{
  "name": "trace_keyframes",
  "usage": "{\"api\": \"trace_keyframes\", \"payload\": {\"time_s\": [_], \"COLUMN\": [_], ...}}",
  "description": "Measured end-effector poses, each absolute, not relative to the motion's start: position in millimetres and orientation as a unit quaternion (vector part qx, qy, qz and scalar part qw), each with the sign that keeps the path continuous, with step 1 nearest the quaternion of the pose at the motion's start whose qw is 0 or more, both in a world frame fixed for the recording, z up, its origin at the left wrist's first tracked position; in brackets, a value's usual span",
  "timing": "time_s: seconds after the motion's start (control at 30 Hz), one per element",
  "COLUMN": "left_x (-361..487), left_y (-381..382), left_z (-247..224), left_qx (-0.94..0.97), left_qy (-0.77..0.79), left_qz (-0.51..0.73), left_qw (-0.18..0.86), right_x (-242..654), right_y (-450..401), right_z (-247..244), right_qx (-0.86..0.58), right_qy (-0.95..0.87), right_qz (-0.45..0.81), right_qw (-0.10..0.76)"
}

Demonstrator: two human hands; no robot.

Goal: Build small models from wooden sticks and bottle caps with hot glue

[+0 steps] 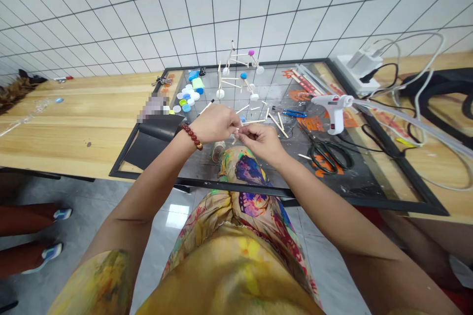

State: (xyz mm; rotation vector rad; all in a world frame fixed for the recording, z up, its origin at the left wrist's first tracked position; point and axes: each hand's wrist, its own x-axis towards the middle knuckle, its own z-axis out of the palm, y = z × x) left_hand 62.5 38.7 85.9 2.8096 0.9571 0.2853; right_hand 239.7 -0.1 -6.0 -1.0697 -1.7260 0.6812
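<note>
My left hand (218, 123), with a red bead bracelet (191, 136) at its wrist, has its fingertips pinched together over the glass-topped panel. Its fingers meet those of my right hand (260, 139), also pinched. Something small and pale shows between the fingertips, too covered to name. Just beyond my hands stand two little stick models, one with a blue top (243, 76) and one with a pink top (251, 52), both on white bottle caps. Loose wooden sticks (275, 122) lie right of my fingers, beside blue-handled pliers (294, 112).
A white glue gun (335, 110) and black-handled scissors (330, 155) lie on the right. Cables run from a white power strip (357, 75). Several coloured bottle caps (186, 107) and a black sheet (155, 143) are on the left. Another person's legs (27, 241) show at lower left.
</note>
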Motion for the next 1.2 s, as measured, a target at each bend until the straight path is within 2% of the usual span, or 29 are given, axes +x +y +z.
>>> {"api": "trace_keyframes", "payload": {"time_s": [0.17, 0.27, 0.33, 0.37, 0.43, 0.5, 0.53, 0.63, 0.77, 0.93, 1.2], "left_x": [51, 43, 40, 39, 40, 44, 48, 59, 75, 92, 104], "left_y": [21, -11, -36, -46, -61, -64, -62, -46, -21, -5, 5], "left_z": [85, 77, 61, 50, 26, 8, 2, 0, 8, 10, 13], "left_qx": [0.938, 0.905, 0.842, 0.785, 0.653, 0.501, 0.439, 0.292, 0.155, 0.084, 0.102], "left_qy": [0.305, 0.322, 0.380, 0.426, 0.495, 0.510, 0.501, 0.447, 0.368, 0.325, 0.304], "left_qz": [0.161, 0.276, 0.376, 0.435, 0.499, 0.526, 0.539, 0.551, 0.502, 0.518, 0.554], "left_qw": [0.033, 0.018, 0.063, 0.110, 0.284, 0.460, 0.516, 0.642, 0.767, 0.787, 0.768], "right_x": [240, 240, 241, 241, 240, 239, 239, 238, 238, 240, 238], "right_y": [0, -1, -2, -2, -3, -3, -3, -3, -2, 0, 0], "right_z": [-6, -5, -5, -5, -6, -7, -8, -10, -12, -13, -11], "right_qx": [-0.441, -0.440, -0.442, -0.444, -0.444, -0.442, -0.441, -0.437, -0.423, -0.412, -0.424], "right_qy": [-0.709, -0.709, -0.708, -0.706, -0.700, -0.694, -0.690, -0.682, -0.678, -0.670, -0.682], "right_qz": [0.281, 0.282, 0.286, 0.288, 0.295, 0.304, 0.309, 0.321, 0.337, 0.355, 0.318], "right_qw": [0.473, 0.473, 0.471, 0.470, 0.474, 0.480, 0.483, 0.491, 0.498, 0.506, 0.503]}}
